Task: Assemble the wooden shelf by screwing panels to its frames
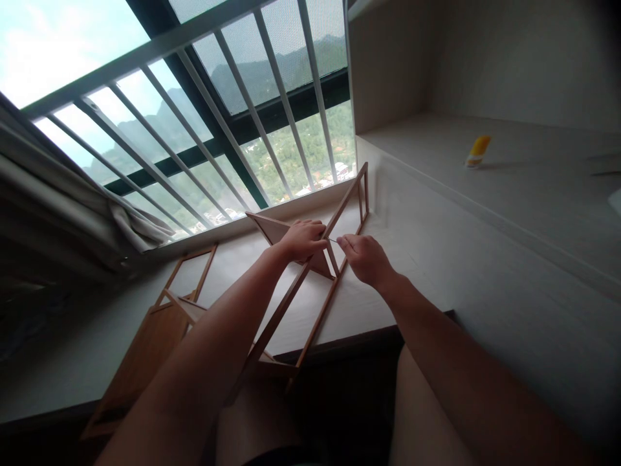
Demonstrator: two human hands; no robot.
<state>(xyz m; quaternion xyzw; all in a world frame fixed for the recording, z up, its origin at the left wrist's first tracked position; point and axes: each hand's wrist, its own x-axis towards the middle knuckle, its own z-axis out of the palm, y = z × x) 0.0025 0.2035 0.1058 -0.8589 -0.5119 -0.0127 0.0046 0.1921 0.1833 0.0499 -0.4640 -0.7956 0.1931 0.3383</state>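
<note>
A brown wooden frame point(286, 298) with slim rails and cross panels leans at a slant in front of me, its lower end near my legs. My left hand point(305, 239) is wrapped over the upper rail, beside a flat wooden panel point(272, 228). Just right of it, my right hand point(363, 256) is closed, with a thin metal rod-like tool point(332, 241) pointing out toward the rail. The fist hides the rest of that tool, and its tip appears to meet the wood.
Another wooden piece point(140, 349) with a broad panel lies at the left on the pale ledge point(359, 304). A railing point(262, 97) and window stand behind, with a curtain point(63, 188) on the left. A yellow-and-white tube point(478, 152) stands on the right shelf point(436, 139).
</note>
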